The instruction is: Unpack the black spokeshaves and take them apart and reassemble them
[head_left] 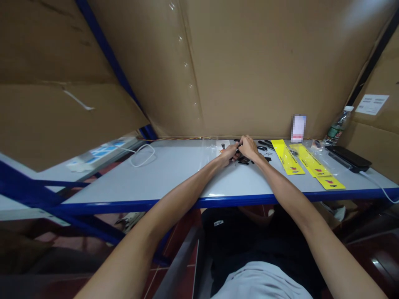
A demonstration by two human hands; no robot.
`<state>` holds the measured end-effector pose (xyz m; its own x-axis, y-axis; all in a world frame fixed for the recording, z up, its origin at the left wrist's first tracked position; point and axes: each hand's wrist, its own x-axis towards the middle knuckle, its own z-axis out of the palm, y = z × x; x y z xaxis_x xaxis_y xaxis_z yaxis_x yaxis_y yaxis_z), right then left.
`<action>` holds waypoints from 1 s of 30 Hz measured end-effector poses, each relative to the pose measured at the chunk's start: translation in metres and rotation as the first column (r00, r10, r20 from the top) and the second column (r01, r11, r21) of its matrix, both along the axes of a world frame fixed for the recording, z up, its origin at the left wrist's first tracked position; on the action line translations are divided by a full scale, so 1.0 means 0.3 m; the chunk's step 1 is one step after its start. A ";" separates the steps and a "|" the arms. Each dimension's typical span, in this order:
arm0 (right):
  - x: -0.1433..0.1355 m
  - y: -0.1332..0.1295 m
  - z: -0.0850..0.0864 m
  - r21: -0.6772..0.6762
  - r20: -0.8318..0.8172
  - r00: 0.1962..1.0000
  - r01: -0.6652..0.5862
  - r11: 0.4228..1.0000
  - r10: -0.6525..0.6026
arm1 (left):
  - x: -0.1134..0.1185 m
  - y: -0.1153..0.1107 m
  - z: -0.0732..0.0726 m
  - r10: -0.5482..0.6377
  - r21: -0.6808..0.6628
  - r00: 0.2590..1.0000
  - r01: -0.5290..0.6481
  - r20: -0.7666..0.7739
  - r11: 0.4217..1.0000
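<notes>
Both hands meet over the far part of the grey tabletop. My left hand is closed, its fingers curled round something dark and small that I cannot make out. Against it, my right hand bends down with its fingers pinched together at the same spot; whatever they grip is hidden. Small black parts lie just below the hands. Beyond my right hand are a dark tool-like piece and some small metal bits. Clear plastic film lies to the left of my left hand.
Yellow cards lie at right, near a black device with a white cable. A water bottle and a phone-like upright screen stand behind. A white cable loop and power strip are at left. Cardboard walls the back.
</notes>
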<state>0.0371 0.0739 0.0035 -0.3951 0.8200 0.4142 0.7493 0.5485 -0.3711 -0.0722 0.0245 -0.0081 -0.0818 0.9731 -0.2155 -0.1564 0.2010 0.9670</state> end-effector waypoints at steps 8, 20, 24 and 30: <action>0.020 -0.011 0.022 0.000 -0.062 0.997 -0.046 0.999 0.046 | -0.020 -0.012 0.020 0.032 0.020 0.999 -0.032 0.002 0.999; 0.003 0.001 0.016 -0.062 -0.109 0.992 -0.067 0.996 0.060 | -0.038 -0.003 0.024 -0.062 -0.064 0.996 0.066 0.062 0.996; -0.004 0.011 0.003 -0.024 -0.135 0.991 0.003 1.000 -0.007 | -0.037 -0.002 0.025 -0.067 -0.090 0.996 0.073 0.066 0.993; -0.005 0.005 -0.002 -0.031 -0.055 0.998 -0.042 0.999 0.041 | -0.012 -0.015 0.023 -0.034 -0.043 0.996 0.030 -0.086 0.999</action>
